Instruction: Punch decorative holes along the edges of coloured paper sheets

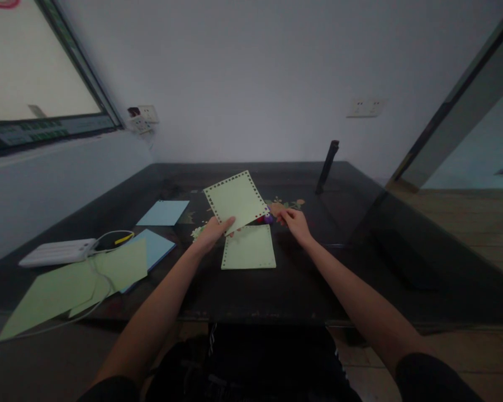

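Note:
My left hand grips a pale green sheet by its lower corner, thumb on top. Small dark holes or marks run along several edges of this sheet, and it is held tilted above the table. Below it lies another pale green sheet with similar marks along its left edge. To the right of the raised sheet, my right hand has its fingers pinched together. Whatever they hold, if anything, is too small to tell. A purple and red patch shows between the right hand and the sheet's corner.
Blue sheets and larger green sheets lie on the left of the dark table. A white power strip and its cable are beside them. A black upright bar stands at the back right.

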`<state>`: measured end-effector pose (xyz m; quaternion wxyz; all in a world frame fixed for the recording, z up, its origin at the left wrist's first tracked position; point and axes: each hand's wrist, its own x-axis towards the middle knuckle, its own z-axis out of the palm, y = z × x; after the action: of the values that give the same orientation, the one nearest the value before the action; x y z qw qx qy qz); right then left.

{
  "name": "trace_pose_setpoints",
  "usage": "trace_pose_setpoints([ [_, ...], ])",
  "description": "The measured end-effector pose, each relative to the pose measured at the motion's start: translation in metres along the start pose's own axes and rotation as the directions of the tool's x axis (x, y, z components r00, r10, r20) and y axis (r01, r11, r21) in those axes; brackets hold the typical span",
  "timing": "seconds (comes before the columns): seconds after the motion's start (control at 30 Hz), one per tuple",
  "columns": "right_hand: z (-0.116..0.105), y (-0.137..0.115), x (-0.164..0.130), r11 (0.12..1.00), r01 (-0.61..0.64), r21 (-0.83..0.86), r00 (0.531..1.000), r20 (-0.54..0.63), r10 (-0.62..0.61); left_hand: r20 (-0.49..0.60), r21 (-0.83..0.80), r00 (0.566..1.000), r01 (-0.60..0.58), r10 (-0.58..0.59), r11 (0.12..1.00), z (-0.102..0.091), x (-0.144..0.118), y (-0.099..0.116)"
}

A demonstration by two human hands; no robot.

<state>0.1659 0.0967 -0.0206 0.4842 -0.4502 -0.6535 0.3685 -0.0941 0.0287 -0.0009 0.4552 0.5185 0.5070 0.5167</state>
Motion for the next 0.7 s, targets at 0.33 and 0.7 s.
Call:
trace_pose_setpoints([
  [0.33,0.024,0.001,0.012,0.813,0.011,-0.583,0.998,0.058,0.029,-0.033,-0.038,0.999,-0.01,0.009,0.999,0.003,-0.001,0.001],
  [0.7,0.024,-0.006,0.008,0.865,-0.032,-0.5,0.999,-0.015,0.028,-0.055,0.012,0.997,-0.055,0.056,0.998,0.013,-0.008,0.002],
])
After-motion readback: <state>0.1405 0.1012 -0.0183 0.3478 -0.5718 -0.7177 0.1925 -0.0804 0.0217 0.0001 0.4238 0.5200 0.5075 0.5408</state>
